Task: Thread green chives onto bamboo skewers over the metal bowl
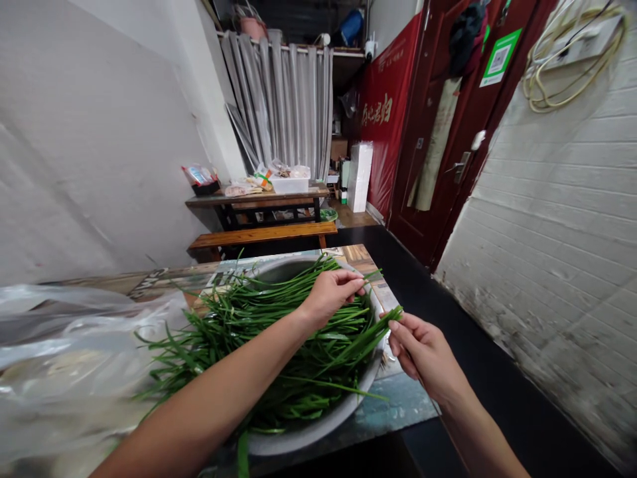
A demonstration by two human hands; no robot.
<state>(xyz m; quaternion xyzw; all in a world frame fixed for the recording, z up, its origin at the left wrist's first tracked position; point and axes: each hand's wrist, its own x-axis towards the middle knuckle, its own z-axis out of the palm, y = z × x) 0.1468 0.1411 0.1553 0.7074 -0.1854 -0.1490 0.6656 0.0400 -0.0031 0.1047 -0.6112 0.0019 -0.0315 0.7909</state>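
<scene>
Gripping several green stalks (365, 337): my right hand (423, 345). Pinching one thin stalk (373, 273): my left hand (332, 294), over a grey basin (331, 425).

Green leaves (271, 299), grey basin (303, 439), dark red door (465, 119), silvery-grey curtain (286, 99)

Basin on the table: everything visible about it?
Round grey basin, metal by its look, with a pale rim. It stands upright on the patterned table, heaped with long green stalks that spill over its left side and hide most of its inside. The left hand is above its far right part; the right hand is by its right rim, contact unclear.
</scene>
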